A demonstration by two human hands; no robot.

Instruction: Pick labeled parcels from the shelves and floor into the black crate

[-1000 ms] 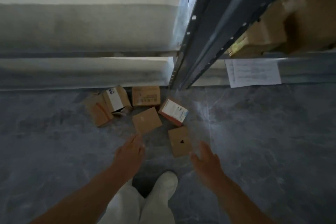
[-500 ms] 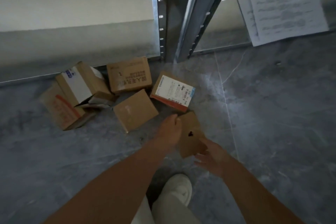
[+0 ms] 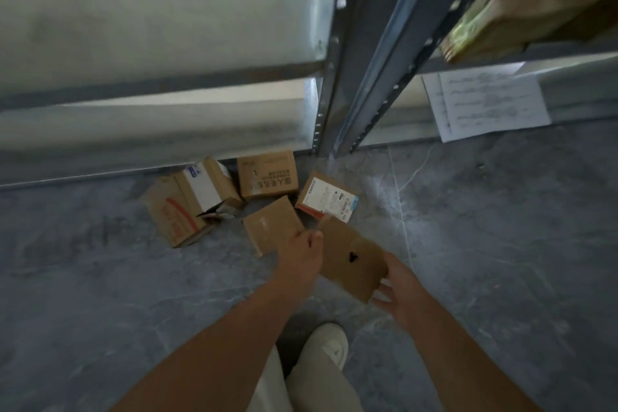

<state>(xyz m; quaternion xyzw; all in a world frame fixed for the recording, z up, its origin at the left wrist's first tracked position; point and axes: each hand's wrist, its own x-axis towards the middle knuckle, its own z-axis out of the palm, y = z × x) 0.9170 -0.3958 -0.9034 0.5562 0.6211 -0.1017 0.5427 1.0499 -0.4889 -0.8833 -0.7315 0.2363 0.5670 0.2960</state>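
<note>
Grey stone floor (image 3: 100,278); cardboard parcels (image 3: 267,174) clustered beside the shelf post (image 3: 347,60).

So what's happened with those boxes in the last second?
Both hands reached down and took hold of the box with the black mark: left hand on its far corner, right hand on its near edge. It now looks tilted off the floor. The other boxes on the floor stayed put.

six cardboard parcels (image 3: 267,174) near 12 o'clock, counting one hand-held parcel (image 3: 351,257); two hands, a left hand (image 3: 299,252) and a right hand (image 3: 399,288); one pale shoe (image 3: 331,341) at 6 o'clock; two paper sheets (image 3: 491,104) at 2 o'clock.
</note>
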